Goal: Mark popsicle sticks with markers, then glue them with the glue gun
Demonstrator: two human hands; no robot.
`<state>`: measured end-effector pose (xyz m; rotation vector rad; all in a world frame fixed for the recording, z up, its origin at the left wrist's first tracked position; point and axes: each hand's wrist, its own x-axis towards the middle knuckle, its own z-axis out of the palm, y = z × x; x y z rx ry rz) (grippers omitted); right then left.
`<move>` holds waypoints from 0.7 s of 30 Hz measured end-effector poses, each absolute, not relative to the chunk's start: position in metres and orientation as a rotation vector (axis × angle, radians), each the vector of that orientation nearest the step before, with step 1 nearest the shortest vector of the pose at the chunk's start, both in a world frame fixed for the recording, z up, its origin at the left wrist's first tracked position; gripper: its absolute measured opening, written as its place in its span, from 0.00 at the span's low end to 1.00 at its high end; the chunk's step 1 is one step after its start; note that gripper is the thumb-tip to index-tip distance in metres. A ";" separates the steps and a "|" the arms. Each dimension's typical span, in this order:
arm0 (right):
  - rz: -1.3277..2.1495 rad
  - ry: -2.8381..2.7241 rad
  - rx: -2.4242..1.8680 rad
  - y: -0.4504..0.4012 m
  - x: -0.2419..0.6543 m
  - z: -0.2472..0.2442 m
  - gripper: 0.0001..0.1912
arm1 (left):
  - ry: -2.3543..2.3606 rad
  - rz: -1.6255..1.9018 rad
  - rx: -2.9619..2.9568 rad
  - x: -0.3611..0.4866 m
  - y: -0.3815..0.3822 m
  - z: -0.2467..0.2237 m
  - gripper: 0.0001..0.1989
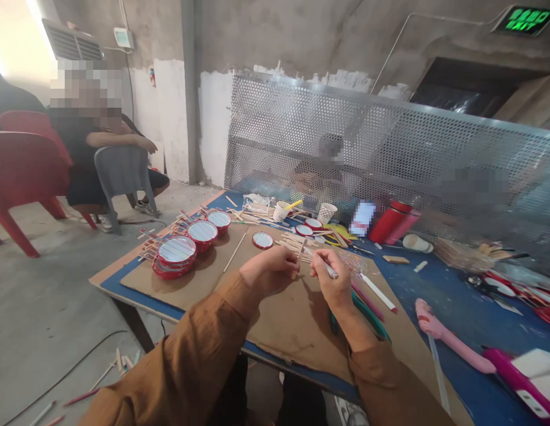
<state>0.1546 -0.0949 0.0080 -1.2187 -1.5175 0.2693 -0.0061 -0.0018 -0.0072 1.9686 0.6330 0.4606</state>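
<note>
My left hand is closed on a thin wooden stick, held upright over the cardboard. Close to its right, my right hand grips a pen-like tool, its tip pointing at the stick. Whether the tip touches the stick is too small to tell. Beyond my left hand lies a small red-rimmed disc. Several round red-rimmed pieces with sticks, one of them a drum-like piece, stand at the left of the table.
Loose sticks, a paper cup and a red bottle line the back. A white marker, scissors with teal handles and a pink glue gun lie to the right. A person sits on a grey chair at left.
</note>
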 end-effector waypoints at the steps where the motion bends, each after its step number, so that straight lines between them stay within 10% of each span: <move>1: 0.271 -1.515 -1.217 -0.095 0.155 0.008 0.15 | 0.634 0.465 1.964 -0.006 -0.002 -0.007 0.07; 21: 0.251 -1.551 -1.241 -0.094 0.154 0.008 0.13 | 0.646 0.465 1.883 -0.005 -0.003 -0.009 0.06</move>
